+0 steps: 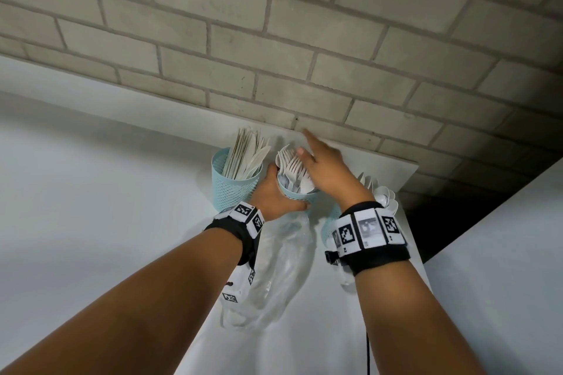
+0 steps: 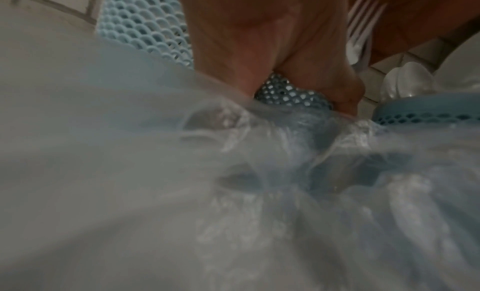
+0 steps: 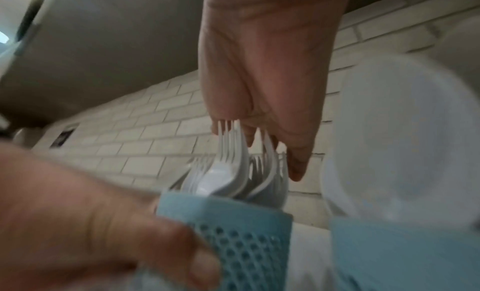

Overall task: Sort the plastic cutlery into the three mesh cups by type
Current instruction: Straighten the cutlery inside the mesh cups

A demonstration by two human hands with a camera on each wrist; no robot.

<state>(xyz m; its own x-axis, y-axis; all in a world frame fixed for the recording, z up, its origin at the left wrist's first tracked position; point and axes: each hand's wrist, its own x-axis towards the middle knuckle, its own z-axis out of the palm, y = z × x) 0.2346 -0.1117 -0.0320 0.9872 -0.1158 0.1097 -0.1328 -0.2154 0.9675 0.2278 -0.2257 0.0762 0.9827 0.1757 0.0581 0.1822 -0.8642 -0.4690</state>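
Three light blue mesh cups stand on a white table by the brick wall. The left cup point(image 1: 234, 189) holds white knives point(image 1: 248, 155). My left hand point(image 1: 271, 192) grips the middle cup point(image 1: 300, 196), which is tilted and full of white forks point(image 1: 294, 167). My right hand point(image 1: 320, 164) hovers over those forks with straight fingers, and its fingertips point(image 3: 296, 172) touch the tines of the forks point(image 3: 233, 168). The right cup point(image 1: 330, 222) holds spoons point(image 1: 382, 195) and is mostly hidden behind my right wrist.
A crumpled clear plastic bag point(image 1: 283, 268) lies on the table point(image 1: 122, 192) just in front of the cups, under my left wrist. The brick wall point(image 1: 274, 55) stands right behind the cups. The table's right edge drops to a dark gap point(image 1: 432, 222).
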